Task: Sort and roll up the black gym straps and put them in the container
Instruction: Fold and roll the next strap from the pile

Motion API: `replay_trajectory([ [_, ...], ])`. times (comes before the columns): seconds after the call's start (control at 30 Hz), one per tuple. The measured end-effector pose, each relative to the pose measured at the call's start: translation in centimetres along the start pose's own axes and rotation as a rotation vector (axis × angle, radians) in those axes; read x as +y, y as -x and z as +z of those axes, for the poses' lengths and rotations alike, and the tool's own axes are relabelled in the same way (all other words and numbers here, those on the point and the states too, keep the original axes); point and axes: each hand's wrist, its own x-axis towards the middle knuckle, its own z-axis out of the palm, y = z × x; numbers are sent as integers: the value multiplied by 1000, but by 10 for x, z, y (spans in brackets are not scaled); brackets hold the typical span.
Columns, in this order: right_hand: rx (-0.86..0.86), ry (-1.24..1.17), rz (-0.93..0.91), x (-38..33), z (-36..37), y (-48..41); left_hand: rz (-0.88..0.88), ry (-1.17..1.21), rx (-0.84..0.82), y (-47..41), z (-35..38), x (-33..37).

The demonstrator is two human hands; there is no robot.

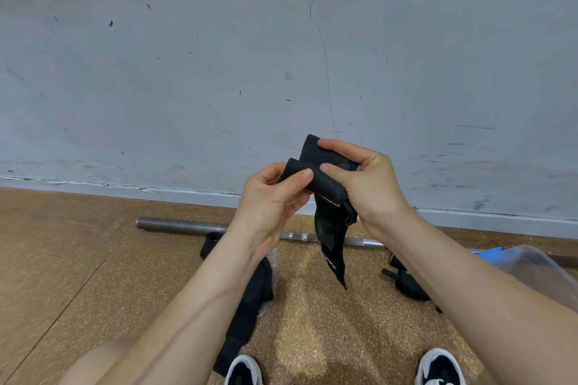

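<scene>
Both hands hold a black gym strap point(331, 228) up in front of the wall, its upper part partly rolled and its loose tail hanging down. My left hand point(272, 197) pinches the rolled end with thumb and fingers. My right hand point(366, 178) grips the roll from the right, thumb on top. More black straps point(250, 300) lie on the floor under my left forearm. Another black strap point(406, 278) lies beside my right forearm. A clear plastic container point(531, 262) with a blue part sits at the right, partly hidden by my right arm.
A metal barbell bar point(175, 225) lies along the base of the grey wall point(281, 56). The floor is brown cork-like matting point(328, 337). My two black-and-white shoes point(244, 370) show at the bottom edge. Clear plastic point(275, 259) lies under the left straps.
</scene>
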Motion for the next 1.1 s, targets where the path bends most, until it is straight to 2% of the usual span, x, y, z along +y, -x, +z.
replay_trajectory([
  [0.37,25,-38,32,3,8,6,-43,-16,124,-3,4,-7],
  [0.53,-27,-62,66,3,4,7,-133,-148,102,-3,3,-5],
  [0.73,-122,45,76,5,0,5,-207,-186,141,-3,2,0],
  [0.87,-112,75,122,5,0,3,-242,-269,65,-3,-2,4],
  [0.93,-89,40,160,1,-2,2,-162,-344,15,-3,-7,5],
  [1.07,-62,-166,256,-9,-10,-2,21,-399,-237,-1,-18,10],
  [1.1,-76,-191,277,-11,-11,-2,60,-413,-258,0,-18,11],
])
